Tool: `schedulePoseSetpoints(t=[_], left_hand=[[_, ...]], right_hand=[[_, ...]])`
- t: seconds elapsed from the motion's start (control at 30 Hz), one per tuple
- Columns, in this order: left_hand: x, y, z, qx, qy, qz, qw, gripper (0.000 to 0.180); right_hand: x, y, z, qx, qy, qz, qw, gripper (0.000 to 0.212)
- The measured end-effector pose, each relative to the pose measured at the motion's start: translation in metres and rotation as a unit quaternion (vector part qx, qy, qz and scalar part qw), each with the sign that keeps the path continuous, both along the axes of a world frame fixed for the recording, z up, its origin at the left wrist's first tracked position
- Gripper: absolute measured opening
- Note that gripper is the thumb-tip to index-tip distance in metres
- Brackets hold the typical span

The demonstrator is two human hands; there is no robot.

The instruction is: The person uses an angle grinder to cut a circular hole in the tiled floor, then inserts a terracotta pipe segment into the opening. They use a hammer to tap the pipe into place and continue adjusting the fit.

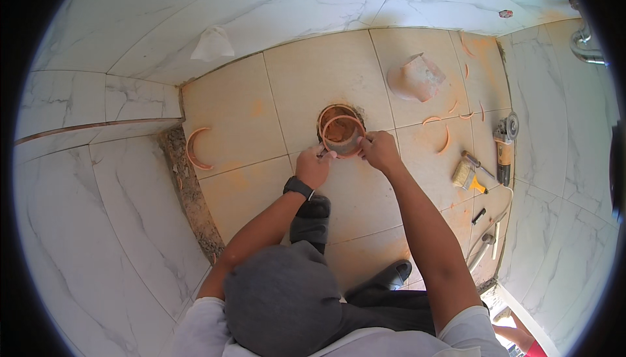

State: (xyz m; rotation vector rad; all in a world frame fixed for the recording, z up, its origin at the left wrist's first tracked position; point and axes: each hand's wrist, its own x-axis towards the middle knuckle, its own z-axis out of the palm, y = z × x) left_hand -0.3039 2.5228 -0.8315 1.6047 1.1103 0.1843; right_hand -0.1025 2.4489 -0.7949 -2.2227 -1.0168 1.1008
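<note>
Between my two hands is an orange plastic pipe ring (325,136), held over a round hole in the floor. The hole is lined by an orange-brown pipe rim (329,108), with brown rubble-like material inside. My left hand (314,166), with a dark watch on its wrist, pinches the ring's near left edge. At its right edge, my right hand (381,151) closes finger and thumb on it. The ring overlaps the hole and is shifted slightly toward me; whether it touches the pipe below cannot be told.
Beige floor tiles (313,63) carry orange dust. Curved orange offcuts (198,149) lie left and right. A dusty white bucket-like container (417,78) stands at the far right. Along the right wall are an angle grinder (504,148), a paintbrush (467,176) and a hammer (482,252). A person's arm (518,337) shows lower right.
</note>
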Motion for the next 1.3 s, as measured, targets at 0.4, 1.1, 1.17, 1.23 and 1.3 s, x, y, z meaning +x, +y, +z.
schedulePoseSetpoints(t=[0.4,1.1,1.17,1.23,1.3], left_hand=[[0.000,0.006,0.014,0.094,0.013,-0.020,0.995,0.044],[0.031,0.056,0.010,0.245,-0.087,-0.267,0.928,0.109],[0.031,0.057,0.010,0.237,-0.094,-0.268,0.929,0.110],[0.031,0.059,0.010,0.222,-0.107,-0.272,0.930,0.111],[0.031,0.059,0.011,0.217,-0.095,-0.281,0.930,0.116]], right_hand=[[0.022,0.018,0.015,-0.095,0.133,-0.032,0.986,0.029],[0.028,0.031,0.004,-0.136,0.006,0.178,0.975,0.037],[0.028,0.033,0.004,-0.141,0.010,0.173,0.975,0.034],[0.025,0.032,0.007,-0.155,0.029,0.132,0.979,0.032],[0.022,0.029,0.011,-0.138,0.012,0.086,0.987,0.031]])
